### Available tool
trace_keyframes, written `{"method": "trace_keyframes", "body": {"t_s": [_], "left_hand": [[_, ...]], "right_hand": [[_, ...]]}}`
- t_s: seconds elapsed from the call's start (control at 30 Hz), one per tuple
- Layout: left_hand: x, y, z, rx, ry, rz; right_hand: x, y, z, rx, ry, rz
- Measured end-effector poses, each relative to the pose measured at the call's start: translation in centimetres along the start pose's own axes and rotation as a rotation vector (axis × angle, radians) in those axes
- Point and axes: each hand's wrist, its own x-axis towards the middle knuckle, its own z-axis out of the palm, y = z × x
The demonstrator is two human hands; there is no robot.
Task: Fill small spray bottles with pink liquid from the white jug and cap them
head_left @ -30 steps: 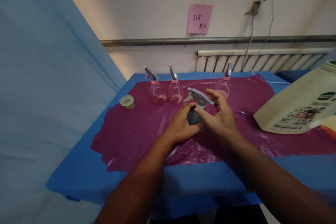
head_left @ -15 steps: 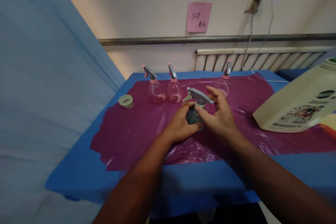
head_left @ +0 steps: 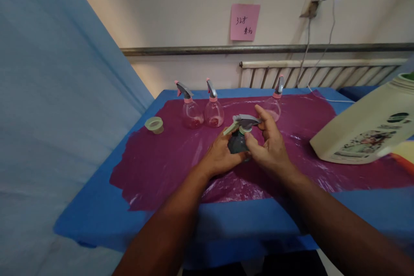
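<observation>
A small dark green spray bottle point(head_left: 237, 143) with a grey trigger head and a pale green collar stands upright in front of me. My left hand point(head_left: 220, 153) is wrapped round its body from the left, with the thumb across the front. On the other side, my right hand point(head_left: 268, 140) has its thumb at the collar and its fingers bent round the rear of the trigger head point(head_left: 246, 120). The pale trigger points to the left. Parts of the bottle's body are hidden behind my fingers.
Two pink-collared spray bottles point(head_left: 193, 114) stand behind to the left, and a third pink-collared bottle point(head_left: 273, 105) behind my right hand. A pale green cup-shaped piece point(head_left: 155, 125) lies left. A large cream jug point(head_left: 362, 133) is at the right. Purple plastic sheeting point(head_left: 155, 168) covers the blue table point(head_left: 97, 211).
The trigger head has turned slightly on the bottle, and its nozzle end sits lower. My right thumb has shifted at the collar. My left hand keeps its hold.
</observation>
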Motion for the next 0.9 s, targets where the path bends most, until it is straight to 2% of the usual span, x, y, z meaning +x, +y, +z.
{"method": "trace_keyframes", "body": {"t_s": [0.1,0.27,0.43,0.67,0.9], "left_hand": [[0.0,0.1,-0.1,-0.031,0.004,0.017],[-0.2,-0.1,-0.1,-0.044,0.013,0.031],[-0.3,0.2,-0.1,-0.034,0.002,0.018],[-0.3,0.3,-0.2,0.033,-0.004,0.020],[-0.3,0.3,-0.1,0.055,0.003,0.029]], "right_hand": [[-0.1,0.0,0.0,0.048,-0.025,0.000],[0.4,0.0,0.2,0.057,0.052,0.022],[0.8,-0.8,-0.1,0.145,0.126,-0.041],[1.8,-4.0,-2.2,0.187,0.353,-0.175],[1.7,-7.4,-3.9,0.109,0.440,-0.316]]}}
